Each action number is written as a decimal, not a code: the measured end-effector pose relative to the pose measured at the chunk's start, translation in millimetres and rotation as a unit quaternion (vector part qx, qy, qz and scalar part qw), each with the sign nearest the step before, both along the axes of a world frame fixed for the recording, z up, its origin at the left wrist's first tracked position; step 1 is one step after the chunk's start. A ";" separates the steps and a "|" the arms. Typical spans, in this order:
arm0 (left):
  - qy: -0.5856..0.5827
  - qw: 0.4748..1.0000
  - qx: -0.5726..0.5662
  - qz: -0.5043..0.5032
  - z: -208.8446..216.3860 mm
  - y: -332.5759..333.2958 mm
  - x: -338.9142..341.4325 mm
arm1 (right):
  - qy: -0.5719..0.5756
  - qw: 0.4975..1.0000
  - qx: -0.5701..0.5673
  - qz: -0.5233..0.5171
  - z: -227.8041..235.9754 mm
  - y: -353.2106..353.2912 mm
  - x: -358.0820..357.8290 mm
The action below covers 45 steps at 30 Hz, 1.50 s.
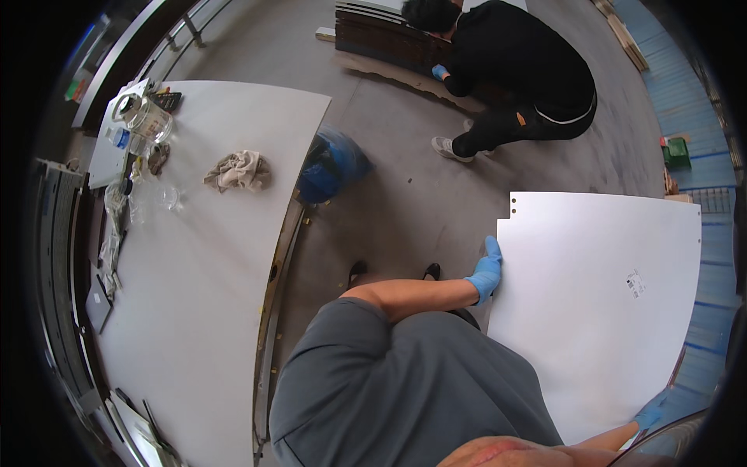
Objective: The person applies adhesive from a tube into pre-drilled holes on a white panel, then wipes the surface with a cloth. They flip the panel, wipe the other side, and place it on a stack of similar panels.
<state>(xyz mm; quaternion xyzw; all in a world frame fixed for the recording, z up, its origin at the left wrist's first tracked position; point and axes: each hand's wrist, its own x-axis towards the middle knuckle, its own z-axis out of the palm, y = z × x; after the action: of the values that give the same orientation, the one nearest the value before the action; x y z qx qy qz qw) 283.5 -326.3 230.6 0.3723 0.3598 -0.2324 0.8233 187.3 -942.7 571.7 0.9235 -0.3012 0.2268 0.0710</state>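
A large white panel [591, 303] is held at my right side, with small holes near its far corners, a notch at the far left corner and a printed sticker on its face. My left hand [485, 272], in a blue glove, grips the panel's left edge below the notch, its thumb lying along the edge. Down at the near right corner, my right hand [650, 414], also blue-gloved, holds the other edge. The fingers of both hands are partly hidden behind the panel.
To the left stands a white-topped table [194, 296] bearing a crumpled rag [238, 171], a glass jar [146, 118] and plastic wrapping. A blue bag [331, 167] hangs by its far edge. Ahead, a person in black [521, 78] bends over stacked dark panels [381, 43]. Blue sheeting [692, 101] lies at right.
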 end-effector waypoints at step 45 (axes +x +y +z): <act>0.040 0.985 -0.059 -0.156 -92.1 -18.9 20.3 | 0.019 0.994 0.021 -0.109 -36.6 37.2 -47.2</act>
<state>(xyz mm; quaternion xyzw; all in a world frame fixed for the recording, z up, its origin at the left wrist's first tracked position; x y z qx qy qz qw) 303.8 -345.2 138.5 0.3649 0.3154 -0.3934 0.7827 140.2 -905.5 535.1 0.8907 -0.4030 0.1939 0.0814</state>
